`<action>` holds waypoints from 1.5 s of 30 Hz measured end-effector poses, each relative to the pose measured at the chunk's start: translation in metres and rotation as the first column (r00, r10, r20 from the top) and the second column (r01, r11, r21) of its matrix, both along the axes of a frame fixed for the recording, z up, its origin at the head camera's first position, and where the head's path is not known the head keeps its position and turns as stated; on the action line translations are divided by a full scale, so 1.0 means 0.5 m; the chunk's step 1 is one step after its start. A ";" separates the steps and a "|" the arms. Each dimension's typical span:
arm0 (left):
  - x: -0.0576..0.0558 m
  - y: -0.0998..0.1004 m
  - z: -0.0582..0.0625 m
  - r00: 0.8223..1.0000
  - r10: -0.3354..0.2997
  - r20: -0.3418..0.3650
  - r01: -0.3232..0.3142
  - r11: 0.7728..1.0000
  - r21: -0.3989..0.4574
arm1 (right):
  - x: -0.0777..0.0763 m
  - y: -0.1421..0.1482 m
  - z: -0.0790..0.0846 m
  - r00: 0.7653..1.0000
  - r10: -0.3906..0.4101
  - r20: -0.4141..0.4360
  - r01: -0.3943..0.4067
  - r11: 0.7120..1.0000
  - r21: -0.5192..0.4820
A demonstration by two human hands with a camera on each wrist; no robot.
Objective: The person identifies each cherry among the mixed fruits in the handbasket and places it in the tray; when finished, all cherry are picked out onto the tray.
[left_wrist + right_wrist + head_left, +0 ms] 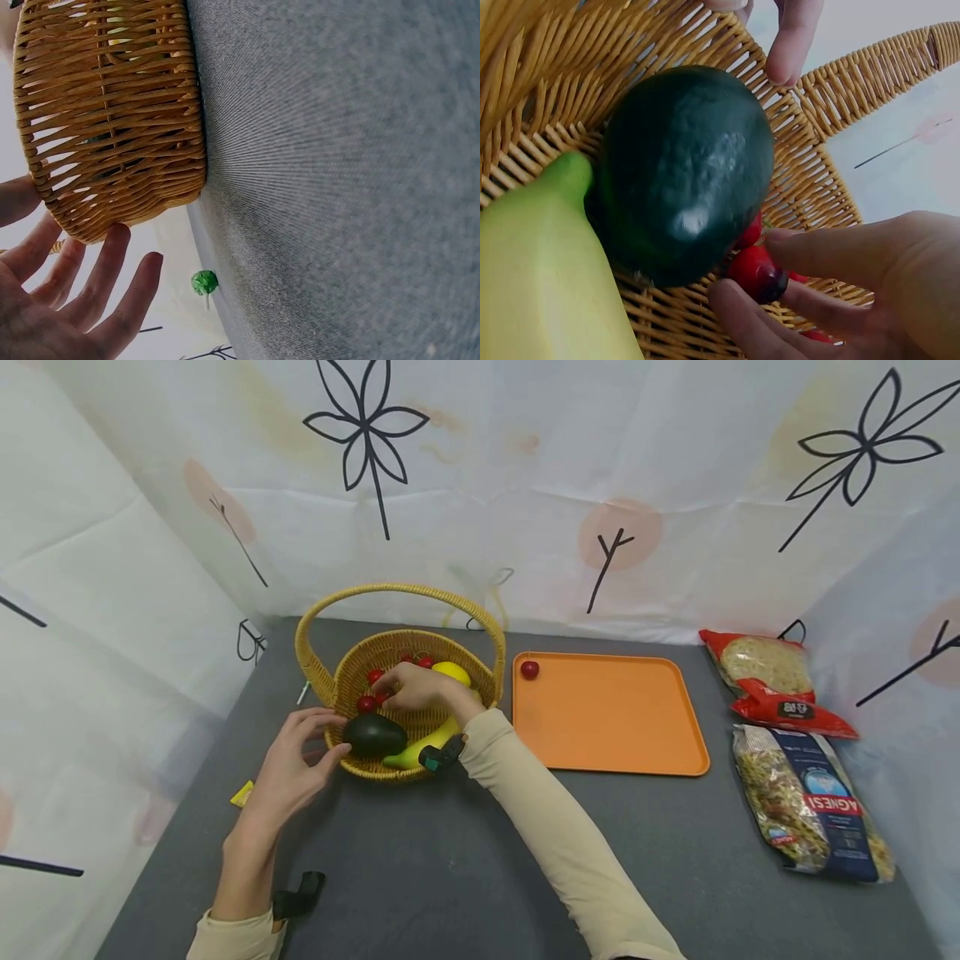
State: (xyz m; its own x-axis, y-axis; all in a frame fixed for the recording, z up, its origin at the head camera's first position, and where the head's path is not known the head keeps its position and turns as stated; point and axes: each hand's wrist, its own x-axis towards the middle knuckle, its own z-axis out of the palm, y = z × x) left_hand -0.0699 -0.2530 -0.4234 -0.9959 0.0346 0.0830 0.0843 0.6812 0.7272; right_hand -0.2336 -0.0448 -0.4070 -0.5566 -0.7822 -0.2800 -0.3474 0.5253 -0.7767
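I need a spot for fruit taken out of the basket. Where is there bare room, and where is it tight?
The orange tray is bare except for one cherry tomato at its far left corner. The grey tabletop in front is open. The basket is crowded: avocado, banana, both hands.

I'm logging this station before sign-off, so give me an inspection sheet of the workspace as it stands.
Surface: grey cloth-covered table.
Job's things: wicker basket holding a dark avocado, banana, lemon and small red tomatoes; orange tray with one red tomato in its far left corner.
Clutter: two food bags on the right; yellow scrap on the left.
Hands: left hand at the basket's near rim, thumb on the wicker, fingers relaxed; right hand inside the basket, pinching a cherry tomato.
Cables: nothing seen.
Surroundings: white printed sheets on three sides.
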 end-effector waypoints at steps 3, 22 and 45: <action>0.000 0.000 -0.001 1.000 0.000 0.003 0.000 1.000 0.002 | 0.002 -0.003 -0.001 1.000 -0.007 -0.020 0.007 1.000 0.001; 0.001 0.001 0.002 1.000 0.007 0.013 -0.007 1.000 0.004 | 0.051 0.117 0.056 0.989 -0.142 -0.040 0.124 0.949 -0.291; 0.001 0.001 0.004 1.000 -0.005 -0.008 0.005 1.000 -0.003 | 0.084 0.454 0.070 0.887 -0.457 0.063 0.390 0.670 -0.632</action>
State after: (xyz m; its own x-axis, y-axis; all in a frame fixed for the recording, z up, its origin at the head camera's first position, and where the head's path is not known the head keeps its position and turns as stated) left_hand -0.0692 -0.2523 -0.4212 -0.9950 0.0399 0.0912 0.0938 0.6826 0.7247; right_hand -0.1916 0.1821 -0.3720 -0.8677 -0.4338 0.2427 -0.2950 0.0566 -0.9538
